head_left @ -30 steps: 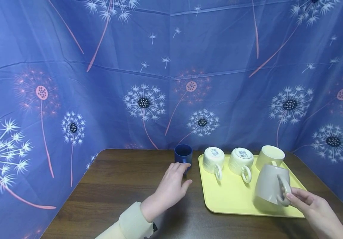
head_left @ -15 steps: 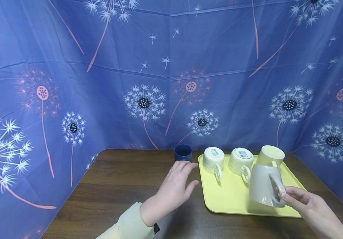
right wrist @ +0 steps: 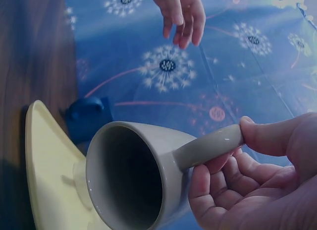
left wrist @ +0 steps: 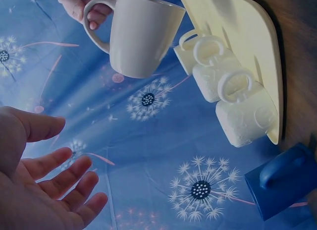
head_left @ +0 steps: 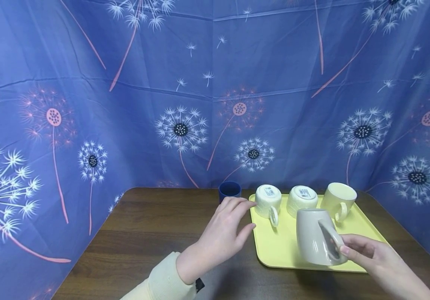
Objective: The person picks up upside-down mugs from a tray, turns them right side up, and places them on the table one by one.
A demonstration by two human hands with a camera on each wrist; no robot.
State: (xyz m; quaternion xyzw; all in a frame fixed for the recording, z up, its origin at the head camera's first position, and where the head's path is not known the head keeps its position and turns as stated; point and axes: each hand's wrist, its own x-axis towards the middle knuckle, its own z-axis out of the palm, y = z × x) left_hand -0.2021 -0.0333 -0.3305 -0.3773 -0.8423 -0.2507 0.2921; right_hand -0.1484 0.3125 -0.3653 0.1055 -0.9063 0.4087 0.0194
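My right hand pinches the handle of a grey mug between thumb and fingers. The mug hangs upside down over the front of a yellow tray; its dark inside shows in the right wrist view. My left hand hovers with relaxed fingers left of the tray, holding nothing. Thumb and fingers are spread apart in the left wrist view. Along the tray's back stand two upturned white mugs, a left one and a middle one, then a cream mug on the right.
Left of the tray, at the back of the dark wooden table, a blue mug stands upright, partly hidden by my left hand in the head view. A blue dandelion-print cloth hangs behind and beside the table.
My right hand has carried the grey mug leftward over the tray. My left hand has drifted right, away from the blue mug's handle and toward the tray's left edge.
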